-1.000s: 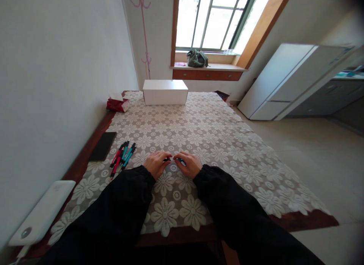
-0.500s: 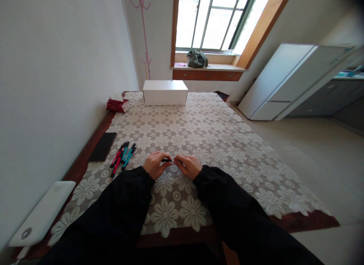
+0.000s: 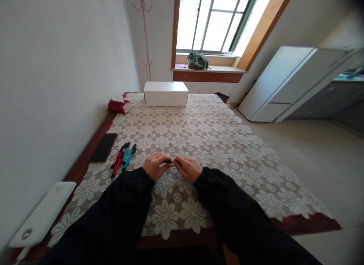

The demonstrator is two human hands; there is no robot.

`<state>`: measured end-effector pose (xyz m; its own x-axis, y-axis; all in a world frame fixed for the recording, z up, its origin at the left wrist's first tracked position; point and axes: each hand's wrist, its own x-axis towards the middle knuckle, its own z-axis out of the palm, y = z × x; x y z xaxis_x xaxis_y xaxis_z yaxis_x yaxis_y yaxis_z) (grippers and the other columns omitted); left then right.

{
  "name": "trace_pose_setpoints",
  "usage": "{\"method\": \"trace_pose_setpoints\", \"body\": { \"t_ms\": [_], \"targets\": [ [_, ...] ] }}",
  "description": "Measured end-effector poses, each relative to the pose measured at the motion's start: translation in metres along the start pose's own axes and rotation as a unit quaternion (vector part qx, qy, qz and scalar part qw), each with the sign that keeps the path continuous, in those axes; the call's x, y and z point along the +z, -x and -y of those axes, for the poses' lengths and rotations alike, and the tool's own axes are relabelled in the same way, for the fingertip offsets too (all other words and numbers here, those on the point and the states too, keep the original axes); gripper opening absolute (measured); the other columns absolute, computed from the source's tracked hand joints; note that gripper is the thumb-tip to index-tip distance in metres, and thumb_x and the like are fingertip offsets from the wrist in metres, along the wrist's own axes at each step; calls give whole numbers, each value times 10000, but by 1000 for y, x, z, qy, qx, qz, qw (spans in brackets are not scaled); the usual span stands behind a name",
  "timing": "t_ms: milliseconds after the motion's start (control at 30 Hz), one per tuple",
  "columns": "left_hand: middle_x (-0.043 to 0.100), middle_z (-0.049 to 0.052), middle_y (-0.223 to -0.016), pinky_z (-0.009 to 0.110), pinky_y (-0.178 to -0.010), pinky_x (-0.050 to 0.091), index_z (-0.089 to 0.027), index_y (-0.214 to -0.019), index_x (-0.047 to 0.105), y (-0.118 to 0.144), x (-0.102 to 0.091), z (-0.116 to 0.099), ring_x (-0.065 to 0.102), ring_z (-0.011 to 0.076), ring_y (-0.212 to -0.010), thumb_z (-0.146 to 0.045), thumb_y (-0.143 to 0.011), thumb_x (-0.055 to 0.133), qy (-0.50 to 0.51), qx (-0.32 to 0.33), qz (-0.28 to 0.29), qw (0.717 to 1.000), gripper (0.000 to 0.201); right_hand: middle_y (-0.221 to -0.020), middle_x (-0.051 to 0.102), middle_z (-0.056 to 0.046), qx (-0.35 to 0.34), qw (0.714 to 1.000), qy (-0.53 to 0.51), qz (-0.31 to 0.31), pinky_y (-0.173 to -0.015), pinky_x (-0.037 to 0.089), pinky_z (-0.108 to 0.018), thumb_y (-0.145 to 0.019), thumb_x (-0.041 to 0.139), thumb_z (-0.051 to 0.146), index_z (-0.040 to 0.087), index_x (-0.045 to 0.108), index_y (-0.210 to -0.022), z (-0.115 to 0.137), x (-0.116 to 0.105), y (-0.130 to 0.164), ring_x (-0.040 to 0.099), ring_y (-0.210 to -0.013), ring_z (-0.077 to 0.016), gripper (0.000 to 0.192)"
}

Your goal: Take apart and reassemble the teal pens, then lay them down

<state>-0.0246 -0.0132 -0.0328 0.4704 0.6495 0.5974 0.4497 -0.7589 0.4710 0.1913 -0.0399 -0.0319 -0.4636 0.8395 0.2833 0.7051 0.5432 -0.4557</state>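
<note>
My left hand (image 3: 154, 165) and my right hand (image 3: 188, 167) meet over the lace tablecloth (image 3: 216, 143), fingertips almost touching. Between them they pinch a pen (image 3: 168, 161); its black end shows at the left fingers, the rest is hidden under my right fingers. A bunch of several red and teal pens (image 3: 123, 158) lies on the cloth just left of my left hand. Both arms wear black sleeves.
A black phone (image 3: 104, 147) lies near the table's left edge. A white device (image 3: 42, 215) sits at the near left corner. At the far end stand a white box (image 3: 166, 93) and a red tissue pack (image 3: 118, 105). White cabinets (image 3: 287, 81) stand to the right.
My hands have drawn closer together, so less of the pen shows between them; its teal part is now covered. The view tilted slightly.
</note>
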Motion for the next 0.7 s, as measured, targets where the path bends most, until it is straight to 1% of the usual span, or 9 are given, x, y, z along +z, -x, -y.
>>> {"method": "trace_pose_setpoints", "body": {
  "t_ms": [67,133,233,333,400,500,600,700],
  "targets": [
    [731,17,-832,289,-693,512,-223,-891,696,0,-1,-1,622,144,-689,-392,-927,685,2,-2,0,1000,173,-908,692,-48,0,1000,-23,-5,-744,458,-288,-993,490,285,212,557,-1097,-1,2,1,661,-823,-197,143],
    [727,22,-838,283,-682,515,-224,-898,701,0,-1,-2,619,140,-681,-381,-929,681,4,-11,-2,1000,161,-946,688,-57,-7,998,-57,-16,-776,478,-297,-972,493,239,204,517,-1158,-2,5,1,664,-858,-200,191],
    [721,30,-838,283,-676,524,-221,-921,702,1,-1,-4,621,142,-682,-361,-924,679,14,-26,-9,1000,142,-987,686,-74,-17,994,-101,-25,-795,495,-304,-965,467,193,198,492,-1162,-5,7,0,662,-883,-198,199],
    [736,40,-876,292,-704,550,-217,-1004,691,2,-1,-6,655,152,-723,-337,-911,686,45,-51,-22,997,152,-982,690,-78,-17,995,-91,-23,-807,494,-311,-989,479,235,205,538,-1115,-7,7,0,660,-900,-208,142],
    [748,45,-908,297,-720,567,-214,-1042,678,2,0,-7,683,165,-770,-322,-891,705,72,-73,-37,994,187,-1017,701,-80,-12,997,-73,-23,-827,490,-315,-1012,472,270,219,574,-1124,-7,5,-1,665,-933,-214,160],
    [753,48,-910,303,-732,585,-214,-983,688,1,0,-8,701,178,-808,-318,-867,725,99,-98,-50,989,160,-1087,706,-76,-12,997,-78,-22,-848,489,-307,-1032,457,293,241,583,-1180,-7,3,0,669,-972,-205,202],
    [750,49,-888,299,-724,594,-211,-917,702,0,0,-9,703,176,-797,-326,-861,726,116,-112,-48,986,130,-1021,703,-64,1,995,-91,-29,-810,491,-294,-1005,501,280,220,544,-1194,-6,4,1,671,-910,-193,203],
    [744,41,-865,285,-710,593,-206,-896,702,-2,-1,-10,700,167,-780,-321,-850,738,129,-121,-49,983,128,-916,687,-42,16,995,-95,-27,-745,475,-279,-980,518,250,202,526,-1136,-7,6,1,659,-808,-181,163]
  ]
}}
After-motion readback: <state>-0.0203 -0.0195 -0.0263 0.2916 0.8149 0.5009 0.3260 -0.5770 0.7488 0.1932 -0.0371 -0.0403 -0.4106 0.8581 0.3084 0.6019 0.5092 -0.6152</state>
